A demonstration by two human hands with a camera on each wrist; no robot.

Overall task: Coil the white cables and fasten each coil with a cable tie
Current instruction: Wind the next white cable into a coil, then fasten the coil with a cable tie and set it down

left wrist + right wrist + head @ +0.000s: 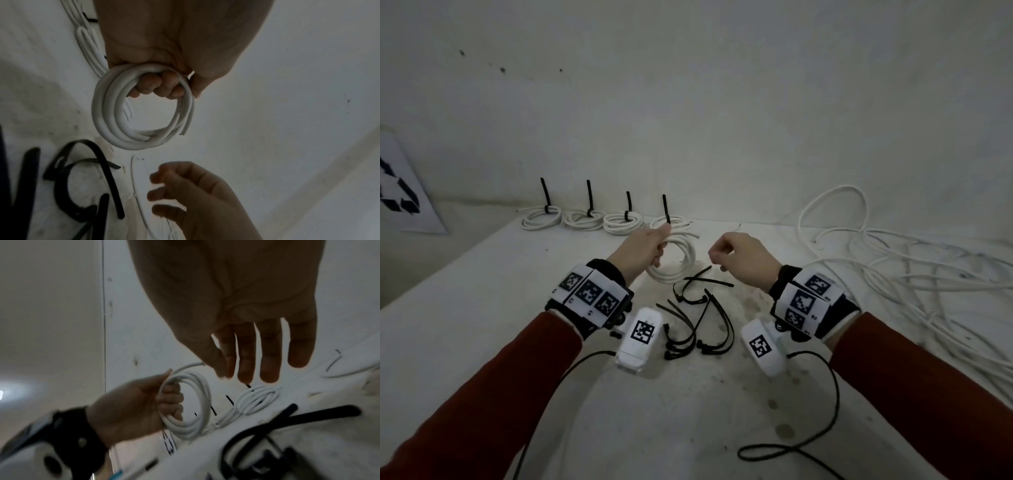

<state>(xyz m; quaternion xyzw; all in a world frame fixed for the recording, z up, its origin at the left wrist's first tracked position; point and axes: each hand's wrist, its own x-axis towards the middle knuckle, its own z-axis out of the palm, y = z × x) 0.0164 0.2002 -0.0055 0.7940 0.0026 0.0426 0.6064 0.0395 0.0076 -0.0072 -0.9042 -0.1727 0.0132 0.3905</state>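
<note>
My left hand (650,246) grips a small coil of white cable (678,270), fingers curled through its loop and holding it upright just above the table. In the left wrist view the coil (107,116) hangs from the fingers (160,84) with a cut end free at its lower right. My right hand (736,257) hovers to the right of the coil, fingers loose and holding nothing; the right wrist view shows its fingers (257,353) hanging nearly straight above the coil (197,426). Several black cable ties (698,318) lie loose on the table between my wrists.
Several tied coils (585,219) sit in a row at the back of the white table (482,274), each with a black tie tail standing up. A tangle of loose white cable (893,274) covers the right side. A recycling-symbol sheet (400,188) leans at far left.
</note>
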